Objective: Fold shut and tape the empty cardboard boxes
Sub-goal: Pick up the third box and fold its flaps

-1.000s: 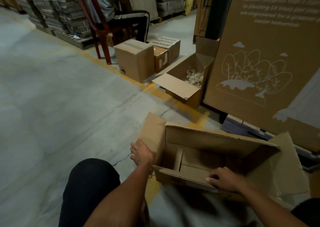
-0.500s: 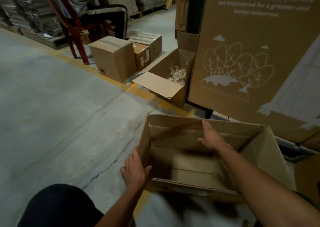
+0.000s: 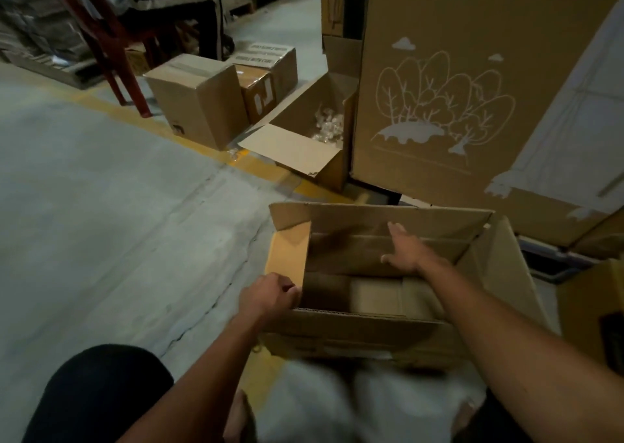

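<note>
Left flap (image 3: 288,256) now raised beside left hand (image 3: 268,295)

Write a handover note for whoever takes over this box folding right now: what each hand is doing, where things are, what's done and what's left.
Left hand: grips the near edge of the open box's left side flap, which stands up.
Right hand: open, fingers straight, reaching inside against the far flap.
Open box: on the floor in front of you, nothing visible inside, all top flaps unfolded; right flap splayed outward.
Done: a closed box stands by the red chair.
Left: fold this box's flaps down, then tape. No tape roll is in view.
</note>
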The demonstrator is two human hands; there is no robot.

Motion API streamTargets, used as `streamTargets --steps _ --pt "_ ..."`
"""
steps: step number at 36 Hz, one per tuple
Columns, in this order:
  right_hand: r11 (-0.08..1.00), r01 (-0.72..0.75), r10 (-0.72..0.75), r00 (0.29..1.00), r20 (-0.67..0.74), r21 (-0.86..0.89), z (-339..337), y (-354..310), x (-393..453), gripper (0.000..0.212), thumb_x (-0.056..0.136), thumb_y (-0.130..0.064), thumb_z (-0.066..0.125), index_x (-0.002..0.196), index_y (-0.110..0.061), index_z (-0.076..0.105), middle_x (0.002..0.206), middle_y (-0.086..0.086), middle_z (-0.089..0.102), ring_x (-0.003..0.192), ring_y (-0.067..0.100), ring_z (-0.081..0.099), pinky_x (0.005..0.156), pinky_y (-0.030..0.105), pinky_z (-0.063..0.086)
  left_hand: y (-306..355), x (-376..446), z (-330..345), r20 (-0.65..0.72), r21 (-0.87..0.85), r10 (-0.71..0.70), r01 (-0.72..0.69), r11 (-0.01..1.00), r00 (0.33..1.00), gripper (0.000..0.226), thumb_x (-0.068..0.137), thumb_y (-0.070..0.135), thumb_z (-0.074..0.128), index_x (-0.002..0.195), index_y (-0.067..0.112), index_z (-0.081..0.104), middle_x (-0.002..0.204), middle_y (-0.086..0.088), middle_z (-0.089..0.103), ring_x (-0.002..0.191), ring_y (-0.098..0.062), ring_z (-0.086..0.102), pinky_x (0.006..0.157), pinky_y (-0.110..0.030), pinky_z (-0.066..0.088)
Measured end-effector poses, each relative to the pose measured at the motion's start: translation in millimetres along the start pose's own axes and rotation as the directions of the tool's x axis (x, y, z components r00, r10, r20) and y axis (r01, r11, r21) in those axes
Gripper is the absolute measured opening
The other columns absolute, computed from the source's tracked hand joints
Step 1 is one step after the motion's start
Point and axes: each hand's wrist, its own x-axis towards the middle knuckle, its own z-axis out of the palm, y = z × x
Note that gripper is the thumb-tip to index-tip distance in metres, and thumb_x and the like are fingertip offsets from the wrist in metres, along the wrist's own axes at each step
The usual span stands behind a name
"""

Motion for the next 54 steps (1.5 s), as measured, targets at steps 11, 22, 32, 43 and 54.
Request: streamTargets --steps 11,22,32,43,54 --pt "0.997 -0.056 0.065 0.985 0.162 -0.061 45.6 30.8 -115.0 0.043 0.092 -0.050 0.050 0.107 -0.012 0.067 0.113 0.011 0.063 0.105 0.029 0.059 0.083 0.032 0.046 53.2 6.2 0.6 0.234 0.088 0.111 -0.135 0.987 0.966 0.033 0.090 0.025 0.064 0.121 0.013 0.062 0.116 -0.005 0.065 0.100 -0.018 0.064 0.085 -0.031 0.052" --pt "0.913 -0.396 0.396 0.918 0.021 0.100 38.4 90.8 -174.8 0.043 0.092 -0.038 0.061 0.127 -0.013 0.057 0.131 0.008 0.057 0.119 0.027 0.056 0.095 0.036 0.047 202.8 25.2 20.3 -0.013 0.260 0.459 -0.441 0.859 0.888 0.094 0.083 0.008 0.069 0.154 0.030 0.013 0.163 0.001 -0.010 0.149 -0.024 0.005 0.117 -0.055 0.016" --pt "0.652 -0.492 0.687 0.705 -0.175 0.577 39.6 127.1 -176.3 0.080 0.084 -0.016 0.072 0.139 -0.009 0.015 0.156 0.027 -0.007 0.122 0.038 0.049 0.083 0.034 0.049 233.4 52.0 38.3 0.016 0.392 0.456 -0.425 0.816 0.890 0.091 0.086 0.004 0.065 0.155 0.026 0.010 0.162 -0.001 -0.013 0.150 -0.023 -0.005 0.119 -0.054 0.010" --pt "0.806 -0.485 0.572 0.786 -0.235 0.339 51.6 113.5 -162.5 0.075 0.089 -0.030 0.061 0.147 -0.011 0.018 0.138 0.010 0.047 0.116 0.028 0.058 0.099 0.042 0.045 216.1 84.2 34.1 -0.003 0.384 0.363 -0.334 0.861 0.932 0.096 0.088 0.008 0.063 0.154 0.014 -0.007 0.162 -0.003 -0.013 0.149 -0.026 -0.009 0.120 -0.055 0.006" --pt "0.995 0.064 -0.034 0.942 0.333 -0.082 40.9 70.5 -143.9 0.073 0.075 -0.067 0.065 0.133 -0.024 0.050 0.136 0.007 0.054 0.125 0.030 0.049 0.101 0.048 0.034 206.0 114.7 5.2 -0.175 0.336 0.343 -0.271 0.902 0.923 0.085 0.090 0.010 0.060 0.155 0.015 0.005 0.162 -0.009 0.005 0.150 -0.028 0.003 0.119 -0.055 0.007"
